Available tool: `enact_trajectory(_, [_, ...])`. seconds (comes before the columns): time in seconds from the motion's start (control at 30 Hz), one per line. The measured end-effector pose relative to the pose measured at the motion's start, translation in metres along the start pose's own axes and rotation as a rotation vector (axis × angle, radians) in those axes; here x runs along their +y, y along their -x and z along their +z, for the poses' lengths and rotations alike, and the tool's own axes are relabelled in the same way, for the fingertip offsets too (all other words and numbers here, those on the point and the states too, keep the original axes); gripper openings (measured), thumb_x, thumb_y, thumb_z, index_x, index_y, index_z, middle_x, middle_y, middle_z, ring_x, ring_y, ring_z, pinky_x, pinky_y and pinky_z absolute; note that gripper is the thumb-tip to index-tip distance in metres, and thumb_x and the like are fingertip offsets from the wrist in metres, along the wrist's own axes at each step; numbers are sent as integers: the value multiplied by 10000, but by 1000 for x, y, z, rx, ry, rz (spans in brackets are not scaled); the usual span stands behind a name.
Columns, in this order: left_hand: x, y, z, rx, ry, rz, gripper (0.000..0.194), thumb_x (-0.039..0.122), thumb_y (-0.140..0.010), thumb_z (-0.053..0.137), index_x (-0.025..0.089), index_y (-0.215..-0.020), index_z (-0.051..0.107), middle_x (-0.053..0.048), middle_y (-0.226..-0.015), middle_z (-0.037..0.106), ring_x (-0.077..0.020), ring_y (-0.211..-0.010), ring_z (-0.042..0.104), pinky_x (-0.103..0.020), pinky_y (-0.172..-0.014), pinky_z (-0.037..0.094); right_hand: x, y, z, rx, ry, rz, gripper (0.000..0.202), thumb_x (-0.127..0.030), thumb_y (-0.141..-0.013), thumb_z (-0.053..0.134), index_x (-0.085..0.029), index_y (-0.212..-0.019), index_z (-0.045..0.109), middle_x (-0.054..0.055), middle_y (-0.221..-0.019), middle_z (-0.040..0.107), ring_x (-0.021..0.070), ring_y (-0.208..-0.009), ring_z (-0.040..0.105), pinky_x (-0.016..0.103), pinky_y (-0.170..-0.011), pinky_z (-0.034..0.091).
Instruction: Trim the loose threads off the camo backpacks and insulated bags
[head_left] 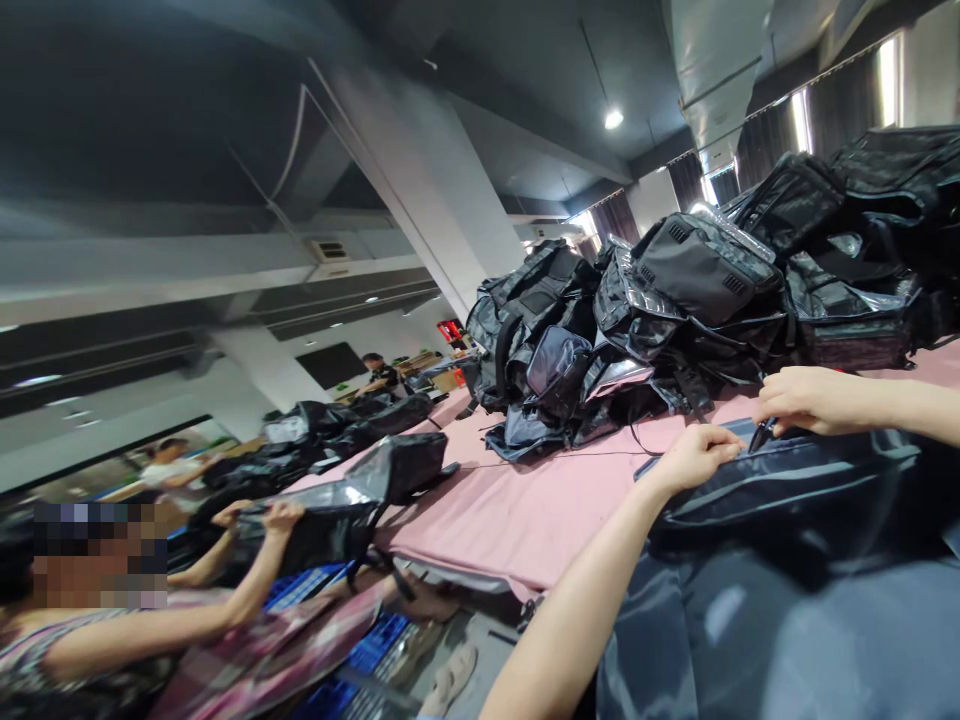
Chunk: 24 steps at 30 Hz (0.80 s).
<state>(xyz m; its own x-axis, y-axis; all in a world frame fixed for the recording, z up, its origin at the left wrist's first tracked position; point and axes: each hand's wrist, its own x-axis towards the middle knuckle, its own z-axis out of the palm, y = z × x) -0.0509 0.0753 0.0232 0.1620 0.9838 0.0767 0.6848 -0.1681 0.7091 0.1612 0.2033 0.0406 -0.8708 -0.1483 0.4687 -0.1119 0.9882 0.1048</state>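
Observation:
A large dark blue-black bag (pixel 810 620) fills the lower right, its smooth lining facing me and a piped, seamed edge along the top. My left hand (pixel 701 458) is closed at that upper edge, the fingertips pinching the bag's fabric. Just right of it, my right hand (pixel 802 400) is closed around a small dark pointed tool (pixel 762 434) that looks like thread snips, its tip down at the seam near my left fingers. The right fingers partly cover the tool, so its exact kind is unclear.
Black and camouflage backpacks (pixel 690 270) are heaped on a long pink-covered table (pixel 517 500). At left, a co-worker's hands (pixel 281 517) hold another black bag (pixel 337 510). Blue plastic crates (pixel 367 650) sit below the table. More people work farther back.

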Motion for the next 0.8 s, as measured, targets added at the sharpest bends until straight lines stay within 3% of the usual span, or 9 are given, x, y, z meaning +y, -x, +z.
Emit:
enact_trajectory(0.17, [1,-2,-1,1,48,-18,149,193,-854,609,107,-882,727,-21,-865,689,-147,-815,569,-239,-778,428,2,3,4,13,-25,15,274,-226,-946,463,-218,-1051,717,53,-791,628,198,-743,551,288,-659,407])
enact_trajectory(0.4, [0,-4,-4,-37,150,-40,155,242,-821,632,118,-732,655,35,-695,559,-114,-699,472,-244,-725,384,0,8,4,81,23,29,298,-302,-967,469,-235,-1146,697,61,-820,634,192,-749,574,283,-669,437])
enact_trajectory(0.8, [1,-4,-4,-62,119,-43,226,272,-812,594,142,-633,546,59,-626,429,-98,-641,374,-238,-641,308,-20,-10,4,11,229,-39,224,-182,-946,448,-174,-957,671,48,-811,639,195,-739,543,311,-638,380])
